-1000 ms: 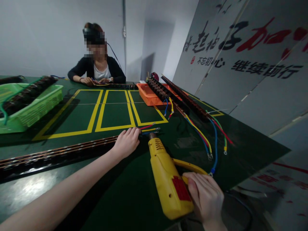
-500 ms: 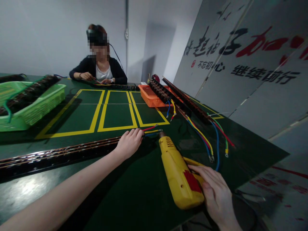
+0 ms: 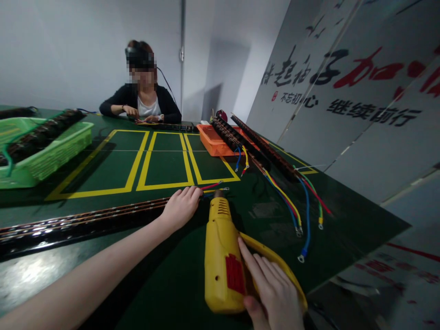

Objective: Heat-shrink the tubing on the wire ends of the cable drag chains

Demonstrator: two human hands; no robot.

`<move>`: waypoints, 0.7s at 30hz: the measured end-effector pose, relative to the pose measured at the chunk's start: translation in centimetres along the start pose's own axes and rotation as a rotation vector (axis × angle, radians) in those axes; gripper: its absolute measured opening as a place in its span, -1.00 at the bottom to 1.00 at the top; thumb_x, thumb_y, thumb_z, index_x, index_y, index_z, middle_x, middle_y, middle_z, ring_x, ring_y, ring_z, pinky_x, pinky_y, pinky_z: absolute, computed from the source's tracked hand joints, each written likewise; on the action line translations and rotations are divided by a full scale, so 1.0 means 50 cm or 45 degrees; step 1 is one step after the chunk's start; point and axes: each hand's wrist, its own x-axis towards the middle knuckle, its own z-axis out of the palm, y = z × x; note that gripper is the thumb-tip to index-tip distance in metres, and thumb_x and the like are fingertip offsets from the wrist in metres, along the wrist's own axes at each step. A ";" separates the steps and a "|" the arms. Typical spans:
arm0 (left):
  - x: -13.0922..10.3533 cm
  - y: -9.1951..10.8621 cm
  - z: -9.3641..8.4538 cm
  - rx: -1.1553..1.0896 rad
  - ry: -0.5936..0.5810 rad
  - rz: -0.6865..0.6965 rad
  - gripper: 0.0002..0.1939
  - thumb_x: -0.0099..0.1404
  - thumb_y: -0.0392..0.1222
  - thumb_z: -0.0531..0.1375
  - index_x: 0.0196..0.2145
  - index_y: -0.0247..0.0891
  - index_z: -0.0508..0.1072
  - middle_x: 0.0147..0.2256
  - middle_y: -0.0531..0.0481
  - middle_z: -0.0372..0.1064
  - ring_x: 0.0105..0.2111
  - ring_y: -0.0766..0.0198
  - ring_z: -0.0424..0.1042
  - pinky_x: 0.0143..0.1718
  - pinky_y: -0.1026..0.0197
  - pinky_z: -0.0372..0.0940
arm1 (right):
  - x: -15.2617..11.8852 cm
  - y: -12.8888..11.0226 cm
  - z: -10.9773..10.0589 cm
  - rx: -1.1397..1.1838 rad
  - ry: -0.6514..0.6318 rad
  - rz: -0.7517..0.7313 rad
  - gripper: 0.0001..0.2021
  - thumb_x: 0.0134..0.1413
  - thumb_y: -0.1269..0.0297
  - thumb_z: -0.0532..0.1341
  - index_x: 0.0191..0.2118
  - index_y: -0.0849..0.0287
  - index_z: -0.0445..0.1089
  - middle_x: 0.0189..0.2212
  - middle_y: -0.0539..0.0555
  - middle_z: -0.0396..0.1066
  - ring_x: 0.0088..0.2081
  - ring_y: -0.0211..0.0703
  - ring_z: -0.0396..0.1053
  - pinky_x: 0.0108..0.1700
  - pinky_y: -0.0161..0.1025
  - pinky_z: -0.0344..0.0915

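As the left hand (image 3: 182, 207) clasps wires (image 3: 211, 186) and the right hand (image 3: 277, 288) a heat gun (image 3: 220, 256), pale walls (image 3: 79, 50) flank the bench (image 3: 165, 279).

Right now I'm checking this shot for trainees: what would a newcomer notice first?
The yellow heat gun in the right hand, front and centre, its nozzle close to the wires by the left hand. Next, the bold red lettering on the wall at upper right, then the orange basket toward the table's far side.
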 end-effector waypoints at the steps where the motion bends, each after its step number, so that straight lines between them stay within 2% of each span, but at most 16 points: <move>1: 0.000 0.000 0.000 -0.009 -0.005 -0.004 -0.81 0.38 -0.27 -0.02 -0.10 -0.30 0.30 -0.16 -0.09 0.40 -0.16 0.13 0.42 -0.23 0.12 0.27 | 0.003 -0.011 0.001 -0.020 0.032 -0.019 -0.26 0.29 -0.12 -0.36 0.38 0.33 -0.29 -0.02 0.20 0.46 -0.20 -0.04 0.52 -0.25 -0.17 0.40; 4: 0.000 0.000 -0.001 -0.039 -0.016 -0.011 -0.80 0.37 -0.26 -0.01 -0.08 -0.30 0.29 -0.16 -0.12 0.40 -0.17 0.12 0.43 -0.22 0.12 0.29 | 0.016 -0.036 0.001 -0.056 0.106 -0.055 -0.17 0.23 -0.20 -0.43 0.37 0.40 -0.38 -0.18 0.19 0.54 -0.31 -0.04 0.54 -0.32 -0.15 0.38; 6: 0.000 -0.001 -0.001 -0.052 -0.022 -0.009 -0.78 0.37 -0.25 0.00 -0.06 -0.31 0.28 -0.14 -0.14 0.40 -0.16 0.11 0.43 -0.21 0.12 0.30 | 0.024 -0.044 0.002 -0.058 0.137 -0.068 -0.15 0.22 -0.22 -0.44 0.37 0.41 -0.35 -0.24 0.16 0.56 -0.34 -0.05 0.54 -0.34 -0.16 0.37; 9: -0.001 -0.004 -0.001 -0.062 -0.020 0.016 -0.76 0.36 -0.25 0.03 -0.03 -0.32 0.27 -0.14 -0.15 0.41 -0.15 0.10 0.43 -0.19 0.11 0.31 | 0.029 -0.043 0.003 -0.048 0.193 -0.073 -0.14 0.22 -0.23 -0.39 0.32 0.43 -0.05 -0.29 0.15 0.57 -0.37 -0.07 0.54 -0.35 -0.17 0.34; 11: -0.002 -0.008 0.000 -0.063 -0.003 0.044 -0.75 0.35 -0.24 0.03 -0.03 -0.33 0.27 -0.14 -0.14 0.41 -0.15 0.10 0.43 -0.18 0.11 0.32 | 0.028 -0.038 0.004 -0.021 0.214 -0.065 -0.13 0.22 -0.25 -0.38 0.18 0.41 0.22 -0.31 0.14 0.57 -0.39 -0.10 0.53 -0.34 -0.18 0.33; 13: -0.003 -0.012 0.000 -0.057 0.016 0.071 -0.77 0.36 -0.23 0.03 -0.05 -0.33 0.28 -0.14 -0.14 0.41 -0.14 0.10 0.43 -0.19 0.10 0.32 | 0.024 -0.033 0.003 0.003 0.234 -0.042 -0.14 0.23 -0.23 -0.41 0.01 0.35 0.38 -0.33 0.13 0.57 -0.40 -0.13 0.52 -0.32 -0.19 0.30; 17: -0.006 -0.023 -0.003 -0.034 0.038 0.091 -0.83 0.35 -0.26 0.02 -0.13 -0.32 0.30 -0.16 -0.13 0.42 -0.18 0.09 0.44 -0.23 0.09 0.33 | 0.016 -0.027 0.000 0.043 0.250 0.049 -0.35 0.35 -0.03 -0.31 -0.18 0.25 0.44 -0.34 0.07 0.56 -0.33 -0.16 0.51 -0.21 -0.22 0.23; 21: -0.009 -0.040 -0.009 -0.076 0.021 0.115 -0.87 0.32 -0.31 0.04 -0.18 -0.30 0.31 -0.22 -0.08 0.42 -0.21 0.13 0.45 -0.23 0.12 0.34 | 0.017 -0.016 0.007 0.110 0.225 0.172 -0.57 0.37 0.16 -0.15 -0.27 0.19 0.41 -0.41 0.01 0.54 -0.38 -0.21 0.46 -0.24 -0.24 0.16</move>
